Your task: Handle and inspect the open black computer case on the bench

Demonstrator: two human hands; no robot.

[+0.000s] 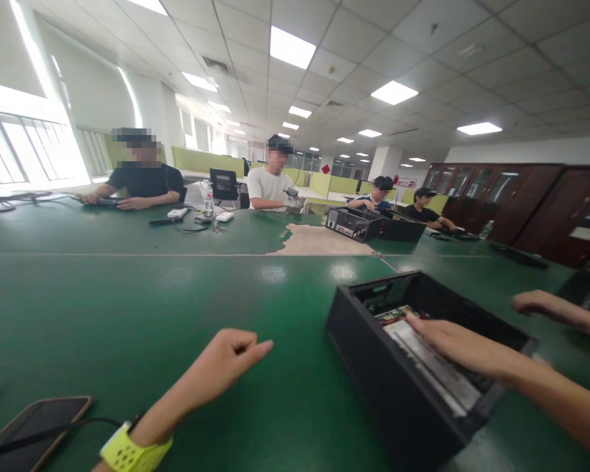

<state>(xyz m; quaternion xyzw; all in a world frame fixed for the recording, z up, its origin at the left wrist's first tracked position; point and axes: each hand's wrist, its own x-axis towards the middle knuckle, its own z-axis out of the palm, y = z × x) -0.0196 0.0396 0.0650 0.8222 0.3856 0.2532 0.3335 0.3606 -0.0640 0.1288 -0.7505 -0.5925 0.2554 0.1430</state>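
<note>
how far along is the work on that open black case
Done: the black case is open on top, with its boards exposed. In hand: the right hand reaches inside onto the pale module; the left hand hovers over the green table. Left: the module is not yet out.

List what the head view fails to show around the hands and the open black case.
- Inside of the black case: mostly hidden by its near wall and the right hand.
- Phone: cut off by the bottom-left edge.
- Another person's hand: arm runs off the right edge.
- Left hand: loosely curled, palm unseen.
- Items on the far table: too small.
</note>
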